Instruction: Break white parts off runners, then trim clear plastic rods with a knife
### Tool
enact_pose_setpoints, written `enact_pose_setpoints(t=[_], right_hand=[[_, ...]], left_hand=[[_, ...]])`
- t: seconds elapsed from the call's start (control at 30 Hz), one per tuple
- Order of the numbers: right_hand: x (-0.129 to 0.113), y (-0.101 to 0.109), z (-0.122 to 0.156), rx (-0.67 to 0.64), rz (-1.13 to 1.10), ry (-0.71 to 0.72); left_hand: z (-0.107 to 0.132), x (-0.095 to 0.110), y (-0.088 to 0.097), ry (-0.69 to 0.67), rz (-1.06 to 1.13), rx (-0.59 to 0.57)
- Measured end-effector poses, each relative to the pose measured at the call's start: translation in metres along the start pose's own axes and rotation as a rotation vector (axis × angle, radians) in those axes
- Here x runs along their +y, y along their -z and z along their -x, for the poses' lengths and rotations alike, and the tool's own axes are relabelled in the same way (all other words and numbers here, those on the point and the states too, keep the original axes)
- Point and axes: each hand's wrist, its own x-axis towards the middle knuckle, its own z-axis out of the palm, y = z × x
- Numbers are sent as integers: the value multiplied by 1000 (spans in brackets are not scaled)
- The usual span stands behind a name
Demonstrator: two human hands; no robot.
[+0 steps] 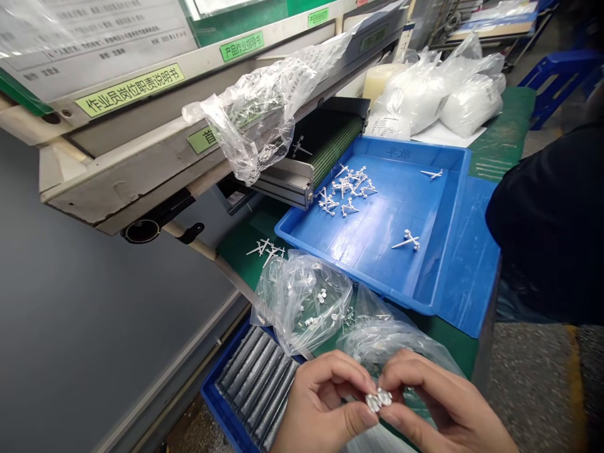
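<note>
Silvery little moulded parts [378, 399], light, stiff and probably brittle, best taken by their edges, sitting pinched between the fingertips of the left hand [323, 402] and the right hand [441, 402], both curling narrowly together. Clear plastic bags [302, 305] lying just beyond the hands, beside a blue tray [363, 251] holding more branched silvery pieces [346, 189].
</note>
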Motion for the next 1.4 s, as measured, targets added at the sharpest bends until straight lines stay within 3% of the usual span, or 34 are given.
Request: enact_pose_setpoints(t=[0.23, 0.33, 0.5, 0.77, 1.07, 1.4], right_hand=[[0, 2, -2, 9, 27, 45], [0, 4, -2, -5, 53, 51], [0, 5, -3, 35, 93, 46], [3, 5, -9, 22, 55, -125], [9, 4, -31, -113, -3, -288], [22, -4, -56, -168, -426, -491]], left_hand=[[0, -2, 1, 13, 15, -10], [0, -4, 3, 8, 27, -67], [2, -4, 2, 101, 133, -70], [5, -6, 4, 103, 143, -65], [5, -4, 2, 145, 177, -37], [4, -3, 3, 135, 135, -4]])
